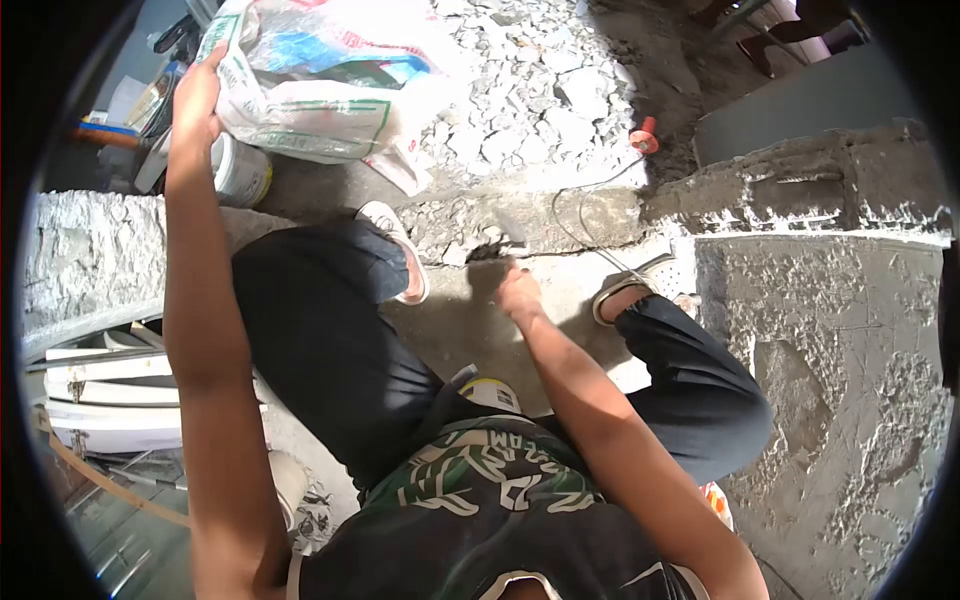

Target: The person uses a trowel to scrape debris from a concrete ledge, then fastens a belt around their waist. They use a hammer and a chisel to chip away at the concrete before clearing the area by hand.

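My left hand reaches out at the upper left, its fingers closed on the edge of a white plastic sack with green and red print. Blue and clear plastic shows inside the sack. Near the middle, my right hand is closed, just in front of the broken concrete ledge. Whether it holds a tool is hard to make out; a blurred greyish shape lies just beyond it. Loose chips sit by a dark notch in the ledge.
Broken rubble is heaped beyond the ledge. A bucket stands below the sack. An orange-red object and a thin cable lie right of the middle. White strips are stacked at left. Another person's legs show at upper right.
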A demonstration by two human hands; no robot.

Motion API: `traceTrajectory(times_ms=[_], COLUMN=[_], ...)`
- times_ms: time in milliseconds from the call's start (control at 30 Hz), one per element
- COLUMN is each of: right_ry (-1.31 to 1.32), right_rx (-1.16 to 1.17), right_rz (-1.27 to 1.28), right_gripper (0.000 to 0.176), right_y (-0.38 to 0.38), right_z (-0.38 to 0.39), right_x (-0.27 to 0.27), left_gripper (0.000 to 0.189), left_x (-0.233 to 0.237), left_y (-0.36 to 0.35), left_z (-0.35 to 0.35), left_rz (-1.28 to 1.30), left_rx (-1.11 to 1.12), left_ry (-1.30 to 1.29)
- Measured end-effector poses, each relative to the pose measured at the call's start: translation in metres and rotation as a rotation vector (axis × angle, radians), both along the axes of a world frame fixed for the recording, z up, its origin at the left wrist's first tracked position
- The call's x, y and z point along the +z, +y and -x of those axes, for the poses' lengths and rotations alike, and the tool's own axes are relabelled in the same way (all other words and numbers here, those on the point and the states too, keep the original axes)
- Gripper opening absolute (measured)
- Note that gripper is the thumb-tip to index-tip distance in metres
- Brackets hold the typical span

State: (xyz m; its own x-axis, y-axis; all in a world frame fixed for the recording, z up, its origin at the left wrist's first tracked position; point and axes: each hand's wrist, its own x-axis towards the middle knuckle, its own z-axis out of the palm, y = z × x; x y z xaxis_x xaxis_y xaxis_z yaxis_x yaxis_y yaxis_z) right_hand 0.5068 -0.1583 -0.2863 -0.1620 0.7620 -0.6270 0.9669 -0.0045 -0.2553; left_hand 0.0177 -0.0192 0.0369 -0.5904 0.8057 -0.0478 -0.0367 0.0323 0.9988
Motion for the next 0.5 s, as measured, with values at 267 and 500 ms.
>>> traceTrajectory(times_ms=[267, 500], right_ry=[-0.118, -0.448], right_rx=[-0.022, 0.300], right_rz=[-0.021, -0.164], right_gripper=[0.055, 0.032], right_y=[0.036, 0.123], right_z=[-0.058, -0.148], right_x=[0.039, 0.067], left_gripper=[0.044, 0.038], left_x=[-0.015, 0.010], left_y=[0.010, -0.019], left_z=[0.042, -0.022], left_rz=[0.146, 0.044], left_rx=[-0.135, 0.028], left_ry=[-0.010, 0.453])
